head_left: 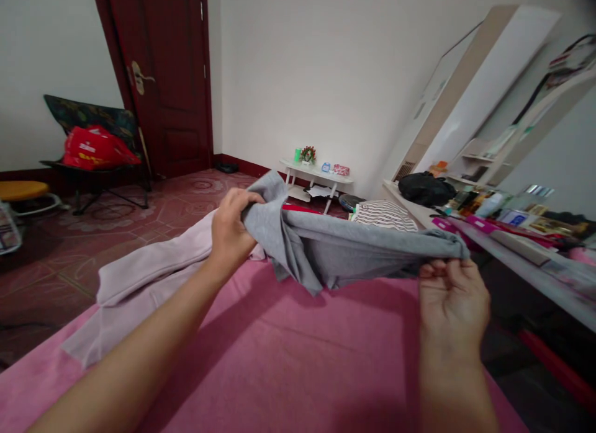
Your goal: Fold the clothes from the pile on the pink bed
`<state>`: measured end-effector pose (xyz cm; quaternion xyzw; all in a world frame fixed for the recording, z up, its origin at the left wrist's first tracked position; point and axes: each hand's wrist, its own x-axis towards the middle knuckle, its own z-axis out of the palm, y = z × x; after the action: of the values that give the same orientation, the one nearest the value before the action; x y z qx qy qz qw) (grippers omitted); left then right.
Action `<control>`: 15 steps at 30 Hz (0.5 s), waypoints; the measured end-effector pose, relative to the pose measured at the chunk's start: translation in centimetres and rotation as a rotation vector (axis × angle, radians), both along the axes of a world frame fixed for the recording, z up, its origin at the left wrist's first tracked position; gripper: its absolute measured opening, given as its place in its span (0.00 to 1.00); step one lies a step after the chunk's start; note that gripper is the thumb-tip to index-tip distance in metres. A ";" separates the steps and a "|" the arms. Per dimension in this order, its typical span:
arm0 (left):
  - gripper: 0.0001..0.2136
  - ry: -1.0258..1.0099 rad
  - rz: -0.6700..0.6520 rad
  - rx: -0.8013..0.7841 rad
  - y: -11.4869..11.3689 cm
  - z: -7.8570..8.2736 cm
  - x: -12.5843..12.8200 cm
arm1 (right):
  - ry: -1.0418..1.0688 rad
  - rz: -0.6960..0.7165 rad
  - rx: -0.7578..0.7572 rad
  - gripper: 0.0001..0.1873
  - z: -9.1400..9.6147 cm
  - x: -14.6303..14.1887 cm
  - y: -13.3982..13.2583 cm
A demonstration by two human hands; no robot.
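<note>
Head view: gripping grey garment [354,250] by opposite ends with left hand [231,228] and right hand [452,299], holding it taut, clear of pink blanket [288,358] and pale top [149,272] at left.

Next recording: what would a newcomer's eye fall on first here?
First, the grey cloth garment stretched in mid-air at the centre, gripped by the left hand at one end and the right hand at the other. Beneath it spreads the bright pink bed cover, with a pale lilac cloth garment lying on its left side. Behind, at upper left, stands a dark red wooden door.
</note>
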<state>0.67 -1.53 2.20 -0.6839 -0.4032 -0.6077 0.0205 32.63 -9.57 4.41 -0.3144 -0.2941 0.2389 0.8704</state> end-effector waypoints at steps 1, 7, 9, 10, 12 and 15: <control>0.11 0.033 -0.014 0.010 0.1 0.8 -0.9 | -0.047 -0.022 -0.001 0.07 -0.5 0.3 0.4; 0.25 0.668 -0.401 -0.475 0.7 0.4 -4.4 | -0.426 -0.395 -0.449 0.15 -4.2 2.7 2.4; 0.26 0.672 -0.393 -0.531 0.7 -0.1 -4.5 | -0.556 -0.592 -0.450 0.21 -4.5 3.0 2.7; 0.26 0.657 -0.385 -0.531 0.6 -0.2 -4.4 | -0.622 -0.615 -0.440 0.21 -4.6 2.9 2.8; 0.26 0.619 -0.402 -0.531 0.6 0.0 -4.0 | -0.794 -0.493 -0.475 0.17 -4.8 2.2 3.0; 0.19 0.448 -0.508 -0.568 0.8 0.2 -2.9 | -1.122 -0.176 -0.567 0.17 -6.5 0.8 3.8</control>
<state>-2.21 -0.77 2.43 -0.8546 -0.3589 -0.2954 -0.2312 33.48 -5.81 -2.10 -0.6333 -0.6037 0.0339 0.4831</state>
